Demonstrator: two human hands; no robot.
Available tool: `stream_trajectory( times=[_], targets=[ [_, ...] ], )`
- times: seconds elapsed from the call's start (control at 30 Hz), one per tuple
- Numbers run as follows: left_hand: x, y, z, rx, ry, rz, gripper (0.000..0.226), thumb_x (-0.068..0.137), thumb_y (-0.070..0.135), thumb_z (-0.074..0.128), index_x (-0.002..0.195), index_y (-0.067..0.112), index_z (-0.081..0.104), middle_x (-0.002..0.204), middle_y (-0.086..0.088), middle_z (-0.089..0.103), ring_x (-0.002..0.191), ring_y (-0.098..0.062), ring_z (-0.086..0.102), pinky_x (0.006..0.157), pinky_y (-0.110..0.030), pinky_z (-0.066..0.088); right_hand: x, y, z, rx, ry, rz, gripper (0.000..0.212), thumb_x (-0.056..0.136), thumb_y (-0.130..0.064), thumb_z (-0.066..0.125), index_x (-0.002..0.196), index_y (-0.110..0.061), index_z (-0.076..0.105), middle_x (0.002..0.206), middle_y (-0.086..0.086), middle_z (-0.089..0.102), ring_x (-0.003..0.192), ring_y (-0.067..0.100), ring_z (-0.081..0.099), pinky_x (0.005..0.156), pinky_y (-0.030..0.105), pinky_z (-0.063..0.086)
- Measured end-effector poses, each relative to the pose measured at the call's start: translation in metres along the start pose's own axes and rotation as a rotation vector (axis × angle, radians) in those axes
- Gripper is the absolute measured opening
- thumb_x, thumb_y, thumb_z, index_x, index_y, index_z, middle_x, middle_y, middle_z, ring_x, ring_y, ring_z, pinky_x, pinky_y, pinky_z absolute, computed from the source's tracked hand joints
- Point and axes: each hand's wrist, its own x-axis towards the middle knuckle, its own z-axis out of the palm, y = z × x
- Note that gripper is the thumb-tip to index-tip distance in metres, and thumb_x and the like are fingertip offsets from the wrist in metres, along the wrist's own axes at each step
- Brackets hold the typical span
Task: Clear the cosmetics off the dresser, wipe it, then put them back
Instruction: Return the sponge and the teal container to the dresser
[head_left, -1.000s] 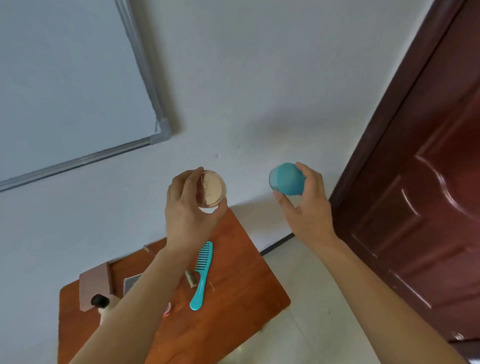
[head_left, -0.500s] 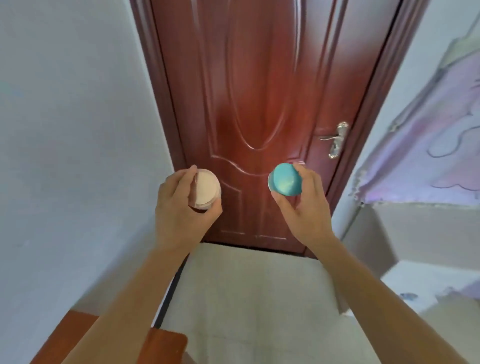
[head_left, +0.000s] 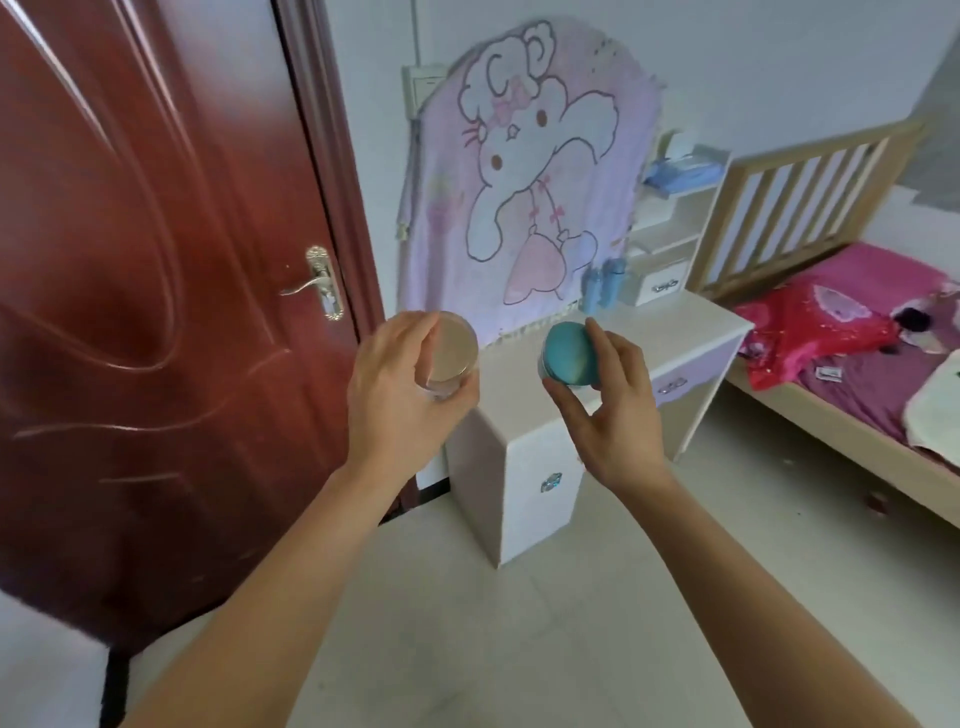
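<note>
Reaching forward with both bare forearms, wrists level, hands side by side at chest height in front of the white dresser (head_left: 524, 457). Left hand (head_left: 402, 395) curling fingers and thumb around a clear jar with a beige lid (head_left: 451, 354), gripping it by the sides. Right hand (head_left: 610, 402) pinching a teal jar (head_left: 567, 353) between thumb below and fingers on the right side, palm turned inward.

Facing a different part of the room than half a second ago: the dark red door (head_left: 156, 291), then straight ahead, now lying off to the left, with the dresser and its pink cartoon cloth (head_left: 524, 171) coming into view, plus a bed (head_left: 857, 332) at the right. Keeping the same hold on both jars, spaced much as before.

Tipping both jars so the lids face the camera, short axes running toward the viewer and slightly upward. Holding both in the air, above and just short of the dresser top, touching nothing but the hands.
</note>
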Motion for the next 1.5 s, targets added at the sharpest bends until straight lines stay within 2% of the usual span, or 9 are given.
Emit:
stream_trajectory(
  times=[0.17,0.3,0.53,0.7,0.8,0.9,1.2,1.33,1.5],
  targets=[
    [0.043,0.052,0.115,-0.033,-0.062,0.059,0.06,0.072,0.04,0.081,0.126,0.022,0.061,0.125,0.008,0.058,0.113,-0.016,0.054,0.09,-0.028,0.046,0.048,0.1,-0.049,-0.113,0.021,0.034,0.071,0.091,-0.04,0.066,0.151,-0.021,0.034,0.135,0.004,0.045,0.122,0.022,0.049,0.087,0.036,0.053],
    [0.069,0.088,0.191,-0.059,-0.093,0.081,0.06,0.072,0.037,0.081,0.126,0.022,0.06,0.126,0.008,0.058,0.112,-0.016,0.054,0.088,-0.02,0.041,0.09,0.171,-0.084,-0.14,0.031,0.066,0.071,0.091,-0.04,0.066,0.151,-0.021,0.034,0.136,0.003,0.045,0.12,0.022,0.05,0.086,0.042,0.055],
    [0.112,0.099,0.289,-0.046,-0.153,0.095,0.061,0.072,0.036,0.081,0.127,0.019,0.06,0.129,0.005,0.057,0.11,-0.017,0.053,0.088,-0.024,0.045,0.146,0.265,-0.09,-0.113,0.021,0.084,0.069,0.09,-0.039,0.067,0.149,-0.018,0.037,0.135,0.001,0.046,0.12,0.019,0.05,0.09,0.039,0.054],
    [0.155,0.08,0.362,-0.036,-0.148,0.087,0.063,0.071,0.038,0.082,0.127,0.019,0.06,0.127,0.005,0.059,0.111,-0.016,0.054,0.088,-0.024,0.046,0.197,0.329,-0.063,-0.113,0.002,0.099,0.068,0.091,-0.04,0.066,0.149,-0.018,0.037,0.136,-0.001,0.044,0.121,0.018,0.05,0.086,0.036,0.055],
    [0.181,0.062,0.411,-0.015,-0.136,0.054,0.064,0.069,0.039,0.083,0.126,0.019,0.06,0.126,0.005,0.059,0.11,-0.015,0.054,0.085,-0.019,0.042,0.236,0.371,-0.041,-0.135,-0.024,0.095,0.069,0.091,-0.042,0.065,0.149,-0.019,0.036,0.137,0.0,0.043,0.123,0.018,0.049,0.089,0.037,0.055],
    [0.216,0.037,0.468,-0.014,-0.136,0.018,0.063,0.07,0.04,0.081,0.125,0.018,0.061,0.126,0.005,0.06,0.111,-0.015,0.054,0.084,-0.023,0.046,0.285,0.415,-0.017,-0.154,-0.066,0.08,0.068,0.092,-0.042,0.064,0.149,-0.018,0.036,0.137,0.001,0.043,0.123,0.019,0.048,0.094,0.039,0.054],
    [0.317,-0.022,0.626,0.004,-0.255,-0.075,0.058,0.074,0.048,0.069,0.123,0.02,0.058,0.122,0.006,0.06,0.107,-0.018,0.055,0.085,-0.033,0.052,0.422,0.541,0.044,-0.228,-0.224,0.109,0.069,0.089,-0.034,0.07,0.147,-0.014,0.039,0.133,0.006,0.049,0.116,0.021,0.051,0.086,0.029,0.048],
    [0.323,-0.045,0.67,0.04,-0.34,-0.125,0.061,0.07,0.041,0.076,0.124,0.018,0.057,0.122,0.004,0.06,0.107,-0.019,0.055,0.084,-0.034,0.053,0.441,0.583,0.079,-0.19,-0.314,0.144,0.073,0.087,-0.034,0.073,0.147,-0.014,0.038,0.133,0.006,0.051,0.116,0.022,0.053,0.09,0.034,0.052],
    [0.307,-0.078,0.72,0.03,-0.403,-0.406,0.066,0.071,0.038,0.079,0.129,0.021,0.052,0.126,0.005,0.056,0.113,-0.015,0.051,0.092,-0.028,0.046,0.451,0.639,0.152,-0.111,-0.544,0.214,0.078,0.084,-0.034,0.075,0.147,-0.011,0.036,0.135,0.008,0.05,0.119,0.024,0.053,0.092,0.028,0.046]
  ],
)
